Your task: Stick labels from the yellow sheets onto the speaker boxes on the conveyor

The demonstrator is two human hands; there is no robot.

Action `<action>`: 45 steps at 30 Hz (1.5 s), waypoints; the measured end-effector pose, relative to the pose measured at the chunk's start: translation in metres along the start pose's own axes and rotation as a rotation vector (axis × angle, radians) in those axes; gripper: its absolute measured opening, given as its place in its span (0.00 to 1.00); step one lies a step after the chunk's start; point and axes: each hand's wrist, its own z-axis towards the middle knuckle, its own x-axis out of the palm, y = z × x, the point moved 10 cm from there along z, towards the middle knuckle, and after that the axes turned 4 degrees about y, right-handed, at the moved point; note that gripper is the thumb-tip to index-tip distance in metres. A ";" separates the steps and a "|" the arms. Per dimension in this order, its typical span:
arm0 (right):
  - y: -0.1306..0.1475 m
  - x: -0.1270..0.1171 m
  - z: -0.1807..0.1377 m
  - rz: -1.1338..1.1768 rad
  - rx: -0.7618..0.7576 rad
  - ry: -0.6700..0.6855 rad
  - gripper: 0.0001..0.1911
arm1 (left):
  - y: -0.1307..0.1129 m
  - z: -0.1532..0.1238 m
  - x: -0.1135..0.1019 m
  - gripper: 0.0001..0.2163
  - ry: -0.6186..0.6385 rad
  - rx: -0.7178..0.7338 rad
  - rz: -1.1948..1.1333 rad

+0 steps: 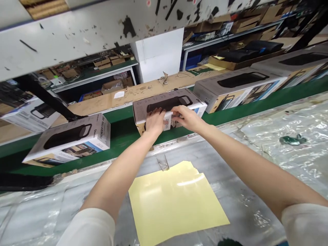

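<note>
Middle carton [169, 102] handled on green surface [120, 126]

At left, a printed carton [74, 136] sits apart. The left hand [155, 122] lies over the middle carton's front top edge, fingers bent; I cannot tell if it grips. The right hand [188, 118] touches that edge, fingers narrowly spaced, their hold unclear. Another carton [235, 87] stands just beside, rightward.

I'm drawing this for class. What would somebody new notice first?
Most likely the bright yellow sheet, lying on the plastic-covered table at the bottom middle. Next, perhaps, the left hand and right hand at a printed box on the green strip, mid-picture. Similar boxes stand along that strip on both sides.
</note>
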 end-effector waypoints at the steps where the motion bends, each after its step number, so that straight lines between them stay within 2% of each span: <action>1: 0.001 0.004 0.006 -0.032 -0.039 0.026 0.15 | 0.001 -0.001 0.000 0.22 -0.010 0.001 0.001; 5: 0.004 0.020 0.018 -0.172 -0.122 0.098 0.17 | 0.004 -0.008 -0.002 0.22 -0.021 0.000 -0.001; 9: -0.003 0.025 0.019 -0.233 -0.093 0.090 0.19 | 0.006 -0.009 -0.005 0.22 -0.022 -0.015 -0.001; 15: -0.018 0.020 0.014 -0.262 -0.014 0.125 0.27 | 0.011 -0.010 -0.003 0.23 -0.054 0.009 0.006; 21: -0.021 0.022 0.035 -0.114 -0.008 0.151 0.24 | 0.015 -0.014 -0.002 0.22 -0.049 0.005 0.010; 27: -0.006 0.033 0.051 -0.224 0.010 0.158 0.23 | 0.020 -0.016 -0.004 0.22 -0.049 -0.011 0.026; 31: -0.006 0.029 0.050 0.015 0.021 0.157 0.24 | 0.024 -0.018 -0.003 0.23 -0.036 -0.010 0.016; 36: -0.030 0.020 0.052 0.192 0.149 0.126 0.25 | 0.026 -0.023 -0.006 0.23 -0.051 0.004 0.032; 38: -0.040 0.025 0.061 0.236 0.240 0.189 0.24 | 0.026 -0.025 -0.006 0.25 -0.057 0.006 0.045; 40: -0.043 0.036 0.075 0.234 0.300 0.321 0.21 | 0.025 -0.027 -0.006 0.27 -0.053 0.025 0.062; 43: -0.045 0.045 0.098 0.050 0.345 0.494 0.17 | 0.022 -0.030 -0.006 0.27 -0.031 0.069 0.102; 45: -0.050 0.042 0.111 -0.095 0.396 0.487 0.18 | 0.022 -0.032 -0.005 0.28 -0.015 0.092 0.126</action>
